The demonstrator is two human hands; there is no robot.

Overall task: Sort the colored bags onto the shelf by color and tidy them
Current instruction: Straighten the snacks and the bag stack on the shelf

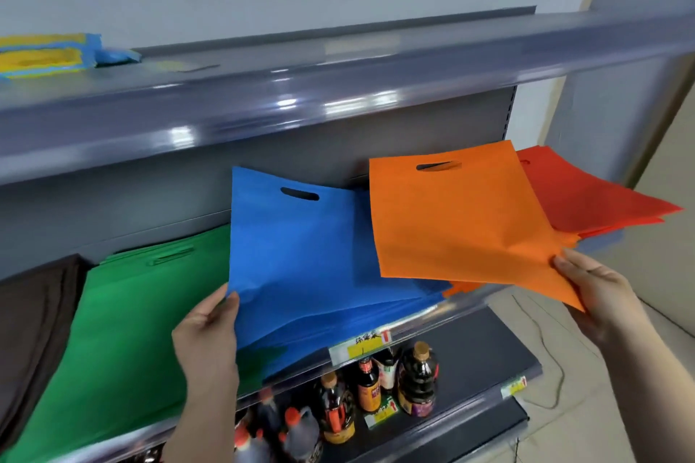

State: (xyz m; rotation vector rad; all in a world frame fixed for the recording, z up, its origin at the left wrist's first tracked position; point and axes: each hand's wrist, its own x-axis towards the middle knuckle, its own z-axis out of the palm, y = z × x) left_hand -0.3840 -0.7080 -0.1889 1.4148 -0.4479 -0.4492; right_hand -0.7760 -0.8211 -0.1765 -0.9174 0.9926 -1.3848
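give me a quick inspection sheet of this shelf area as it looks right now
surface: grey middle shelf holds the bag piles.
job's things: green bags flat at left; blue bag lifted at its corner; orange bag held over the shelf; red bags at right, overhanging the end.
clutter: dark fabric far left; yellow and blue bags on the top shelf.
grip: left hand pinches the blue bag; right hand pinches the orange bag.
cables: thin cord on the floor.
surroundings: sauce bottles below.

Dark sauce bottles [376, 391] are standing under a yellow price tag [361, 344]. A thin cable [541, 346], maybe, is lying right of the bottles.
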